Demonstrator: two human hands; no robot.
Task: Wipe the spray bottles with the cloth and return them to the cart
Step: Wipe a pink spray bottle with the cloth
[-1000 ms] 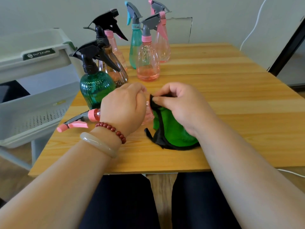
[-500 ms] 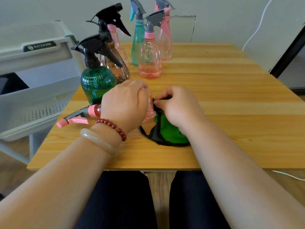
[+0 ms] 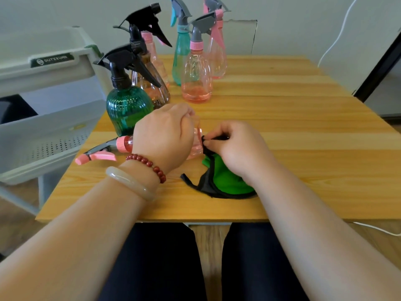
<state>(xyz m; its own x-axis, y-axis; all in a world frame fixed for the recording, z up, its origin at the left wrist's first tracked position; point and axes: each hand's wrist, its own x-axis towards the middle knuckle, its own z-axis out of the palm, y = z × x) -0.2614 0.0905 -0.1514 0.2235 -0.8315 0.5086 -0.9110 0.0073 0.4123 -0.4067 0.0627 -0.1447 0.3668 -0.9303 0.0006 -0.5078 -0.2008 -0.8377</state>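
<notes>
A clear pink spray bottle [image 3: 196, 142] lies on its side on the wooden table [image 3: 293, 131], its pink and grey trigger head pointing left. My left hand [image 3: 165, 135] grips its body from above and hides most of it. My right hand [image 3: 236, 148] pinches the black-edged green cloth [image 3: 223, 181] against the bottle's base end; the rest of the cloth lies bunched on the table under my wrist.
Several upright spray bottles stand behind: a dark green one [image 3: 127, 109], a brown one [image 3: 152, 83], a teal one [image 3: 180, 51] and pink ones [image 3: 196, 81]. A grey cart [image 3: 50, 88] stands left of the table. A white cable hangs at the far right wall.
My right hand has drawn the cloth slightly closer to the bottle's base. The camera view shifted a little; the left hand keeps its hold on the lying bottle.
</notes>
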